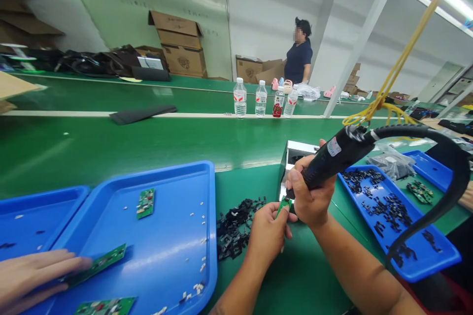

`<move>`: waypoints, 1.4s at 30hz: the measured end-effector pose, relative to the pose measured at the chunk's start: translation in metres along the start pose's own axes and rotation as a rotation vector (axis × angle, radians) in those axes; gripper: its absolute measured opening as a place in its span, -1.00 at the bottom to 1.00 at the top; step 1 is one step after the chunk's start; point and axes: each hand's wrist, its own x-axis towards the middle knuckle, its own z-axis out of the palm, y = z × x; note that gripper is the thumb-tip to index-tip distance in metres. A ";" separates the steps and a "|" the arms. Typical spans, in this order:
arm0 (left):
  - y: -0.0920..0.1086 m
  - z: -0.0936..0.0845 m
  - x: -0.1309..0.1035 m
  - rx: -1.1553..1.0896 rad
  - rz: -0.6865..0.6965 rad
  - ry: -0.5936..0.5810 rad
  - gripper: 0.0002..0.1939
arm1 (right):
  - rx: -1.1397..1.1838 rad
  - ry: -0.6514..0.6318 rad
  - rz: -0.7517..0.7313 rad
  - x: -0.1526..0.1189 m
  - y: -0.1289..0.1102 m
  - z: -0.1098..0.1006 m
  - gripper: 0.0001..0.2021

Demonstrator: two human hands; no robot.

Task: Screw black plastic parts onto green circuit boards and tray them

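My left grip pinches a small green board (283, 205) on the view's five o'clock side, above the tabletop (303, 266). My right grip is closed round a black corded tool (332, 157), its lower end right by the board. Black plastic parts (236, 231) lie at nine o'clock from my left hand (269, 231), beside a blue tray (158, 241). At eight o'clock in view, another person's hand (37, 273) reaches a circuit board (99, 266).

There are four bottles (240, 98), four blue trays (155, 251) and one black corded tool (334, 157).
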 end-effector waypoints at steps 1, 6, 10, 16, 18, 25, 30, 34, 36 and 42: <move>0.000 0.000 0.000 -0.001 -0.003 0.002 -0.52 | -0.001 -0.022 0.007 0.000 -0.001 0.000 -0.76; 0.001 0.000 0.000 0.005 -0.017 0.020 -0.67 | -0.032 -0.118 0.035 0.002 -0.003 0.003 -0.67; 0.002 0.000 0.000 0.020 0.003 0.018 -0.68 | -0.034 -0.169 0.063 0.003 -0.001 0.007 -0.65; -0.003 -0.001 0.001 0.040 0.036 0.015 -0.60 | 0.046 -0.114 0.059 0.011 -0.003 -0.007 -0.63; -0.006 -0.002 0.002 0.038 0.058 0.009 -0.58 | 0.095 -0.017 0.023 0.013 -0.008 -0.020 -0.57; -0.013 -0.005 0.003 0.037 0.118 0.017 -0.61 | 0.008 0.095 0.055 -0.009 -0.014 -0.059 -0.45; -0.010 -0.007 -0.001 0.048 0.149 0.044 -0.62 | 0.001 0.046 0.133 -0.046 0.005 -0.065 -0.61; -0.004 -0.007 -0.008 0.047 0.215 0.075 -0.61 | -0.033 -0.061 0.166 -0.070 0.020 -0.064 -0.76; -0.001 -0.008 -0.010 0.054 0.244 0.099 -0.61 | -0.039 -0.081 0.167 -0.075 0.023 -0.063 -0.74; 0.001 -0.009 -0.013 0.165 0.307 0.058 -0.71 | 0.033 0.030 0.196 -0.054 0.004 -0.064 -0.57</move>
